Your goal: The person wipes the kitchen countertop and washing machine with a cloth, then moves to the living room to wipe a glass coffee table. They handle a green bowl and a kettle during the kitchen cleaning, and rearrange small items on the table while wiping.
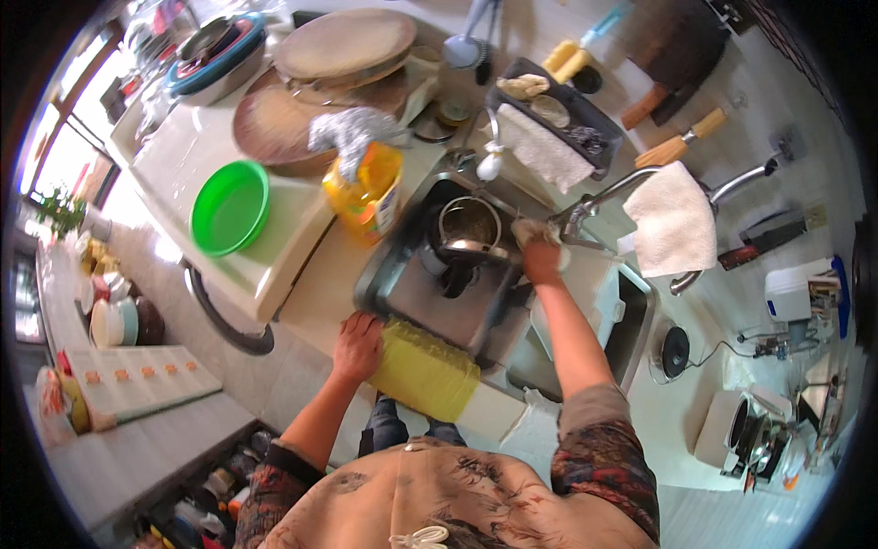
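Observation:
My right hand (540, 259) presses fingers-down on a pale crumpled cloth (531, 232) at the back rim of the double sink, beside the faucet base; blur hides its fingertips. A metal pot (470, 223) with a shiny rim stands in the left sink basin (442, 295). My left hand (358, 346) rests at the counter's front edge, against the left end of a yellow cloth (429, 370) draped over that edge. Whether its fingers pinch the cloth cannot be made out. The curved metal faucet (617, 185) has a white towel (672, 223) hanging over it.
Left of the sink stand an orange-yellow bag (367, 199), a green plastic bowl (230, 208) and round wooden boards (343, 48). A dark caddy (607, 130) sits behind the sink. A translucent white container (590, 302) spans part of the right basin (641, 322).

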### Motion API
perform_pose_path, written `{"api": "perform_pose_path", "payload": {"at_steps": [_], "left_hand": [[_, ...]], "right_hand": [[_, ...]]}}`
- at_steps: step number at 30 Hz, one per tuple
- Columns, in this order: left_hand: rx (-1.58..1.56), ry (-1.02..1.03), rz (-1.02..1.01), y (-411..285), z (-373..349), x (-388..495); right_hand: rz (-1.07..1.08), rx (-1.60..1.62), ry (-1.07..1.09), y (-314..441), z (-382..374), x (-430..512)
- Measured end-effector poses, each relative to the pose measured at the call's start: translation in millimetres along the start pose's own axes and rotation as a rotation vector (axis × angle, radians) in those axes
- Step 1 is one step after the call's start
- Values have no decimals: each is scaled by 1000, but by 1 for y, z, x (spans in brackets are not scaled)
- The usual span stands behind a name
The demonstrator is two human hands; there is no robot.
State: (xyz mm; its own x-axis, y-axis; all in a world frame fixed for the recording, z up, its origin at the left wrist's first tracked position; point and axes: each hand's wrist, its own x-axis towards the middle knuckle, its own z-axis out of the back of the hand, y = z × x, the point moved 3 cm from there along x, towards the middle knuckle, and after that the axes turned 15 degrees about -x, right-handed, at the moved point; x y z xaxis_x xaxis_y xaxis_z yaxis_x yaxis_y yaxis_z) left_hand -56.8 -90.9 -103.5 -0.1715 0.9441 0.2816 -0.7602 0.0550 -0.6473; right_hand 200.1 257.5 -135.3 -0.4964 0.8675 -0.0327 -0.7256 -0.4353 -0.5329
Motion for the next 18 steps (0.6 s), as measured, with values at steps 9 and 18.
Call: {"api": "perform_pose_path", "payload": {"at_steps": [9, 18], "left_hand": [[-321, -290, -51, -11, 31, -2], [-268, -500, 334, 17, 96, -111]], "right_hand": [[347, 812, -191, 22, 176, -177], [537, 904, -252, 227, 260, -81]]}}
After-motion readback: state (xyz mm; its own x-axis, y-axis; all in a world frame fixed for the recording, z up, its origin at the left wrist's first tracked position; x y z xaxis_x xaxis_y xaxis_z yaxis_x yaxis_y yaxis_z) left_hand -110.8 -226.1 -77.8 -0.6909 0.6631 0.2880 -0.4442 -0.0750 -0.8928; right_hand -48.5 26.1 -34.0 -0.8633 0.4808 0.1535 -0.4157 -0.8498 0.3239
